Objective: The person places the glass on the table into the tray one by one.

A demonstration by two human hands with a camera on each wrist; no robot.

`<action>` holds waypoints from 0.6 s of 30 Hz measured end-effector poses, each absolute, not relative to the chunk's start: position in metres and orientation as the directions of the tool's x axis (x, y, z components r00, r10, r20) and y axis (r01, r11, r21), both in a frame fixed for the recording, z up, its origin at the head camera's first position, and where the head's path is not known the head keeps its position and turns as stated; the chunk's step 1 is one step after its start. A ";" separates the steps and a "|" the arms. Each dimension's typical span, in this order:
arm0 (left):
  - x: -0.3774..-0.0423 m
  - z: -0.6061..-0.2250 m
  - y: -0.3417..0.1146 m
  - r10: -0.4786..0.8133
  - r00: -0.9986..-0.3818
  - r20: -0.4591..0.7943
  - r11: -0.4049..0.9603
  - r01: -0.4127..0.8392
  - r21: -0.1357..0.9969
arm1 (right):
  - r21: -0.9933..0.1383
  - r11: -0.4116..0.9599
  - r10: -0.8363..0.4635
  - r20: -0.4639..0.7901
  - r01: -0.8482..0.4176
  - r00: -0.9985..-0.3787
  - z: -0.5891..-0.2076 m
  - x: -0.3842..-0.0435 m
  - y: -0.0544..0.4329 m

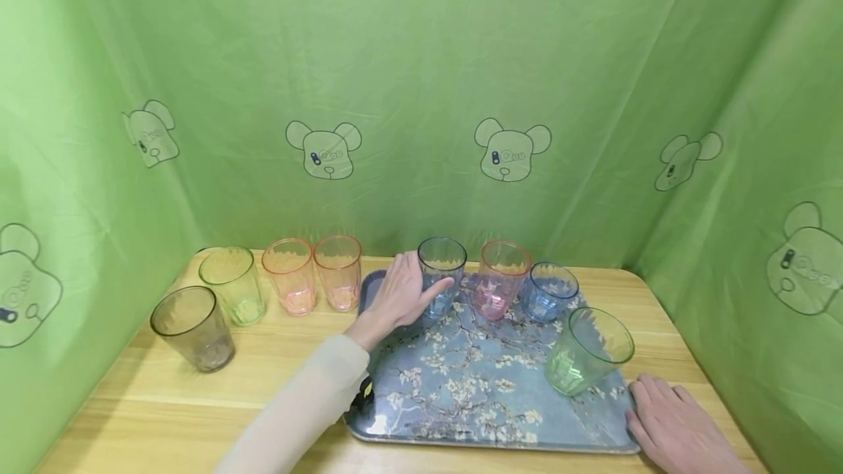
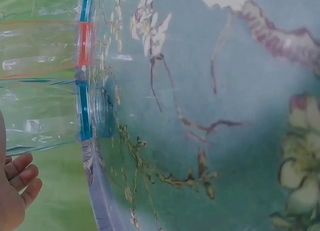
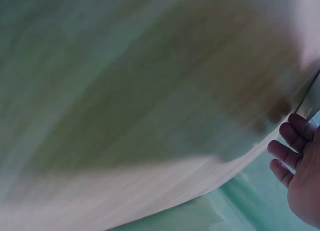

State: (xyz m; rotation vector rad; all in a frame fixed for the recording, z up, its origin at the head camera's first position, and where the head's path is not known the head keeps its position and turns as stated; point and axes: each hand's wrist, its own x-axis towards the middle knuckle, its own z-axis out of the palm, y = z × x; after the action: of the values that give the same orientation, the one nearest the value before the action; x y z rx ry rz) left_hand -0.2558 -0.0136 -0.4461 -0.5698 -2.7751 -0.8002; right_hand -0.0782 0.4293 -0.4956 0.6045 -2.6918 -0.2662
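Note:
My left hand (image 1: 402,295) is beside a clear blue glass (image 1: 440,304) standing at the tray's back left, its thumb stretched across the front of the glass. In the left wrist view the fingers (image 2: 22,173) are loosely bent next to that glass, not wrapped round it. The floral blue tray (image 1: 454,364) also bears a pink glass (image 1: 495,298), a shorter blue glass (image 1: 548,306) and a green glass (image 1: 576,368) near its right side. My right hand (image 1: 678,423) rests on the table by the tray's front right corner, holding nothing.
Left of the tray, on the wooden table (image 1: 296,371), stand two orange-pink glasses (image 1: 293,287), a yellow-green glass (image 1: 240,295) and a grey-brown glass (image 1: 204,342). Green curtains (image 1: 421,57) with printed bear heads enclose the table at the back and sides.

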 end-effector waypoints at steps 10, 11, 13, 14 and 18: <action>-0.260 -0.452 -0.012 0.301 -0.913 0.275 0.781 0.401 0.479 | 0.279 0.884 -0.452 0.310 -0.375 -0.836 -0.497 -0.079 0.431; -0.260 -0.452 -0.011 0.303 -0.913 0.275 0.780 0.403 0.479 | 0.278 0.884 -0.454 0.313 -0.377 -0.834 -0.497 -0.079 0.431; -0.261 -0.452 -0.009 0.307 -0.912 0.273 0.777 0.406 0.481 | 0.279 0.882 -0.459 0.321 -0.381 -0.828 -0.497 -0.080 0.431; -0.262 -0.452 -0.009 0.309 -0.911 0.272 0.777 0.407 0.480 | 0.279 0.881 -0.461 0.326 -0.382 -0.825 -0.497 -0.080 0.431; -0.264 -0.453 -0.006 0.314 -0.910 0.271 0.781 0.410 0.470 | 0.282 0.882 -0.458 0.333 -0.377 -0.824 -0.497 -0.080 0.431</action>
State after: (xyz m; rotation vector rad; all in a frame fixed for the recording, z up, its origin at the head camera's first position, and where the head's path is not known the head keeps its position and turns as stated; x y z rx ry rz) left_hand -0.2635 -0.0062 -0.4526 -0.5734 -2.7955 -0.7990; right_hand -0.0800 0.4306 -0.4972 0.6153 -2.6558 -0.2860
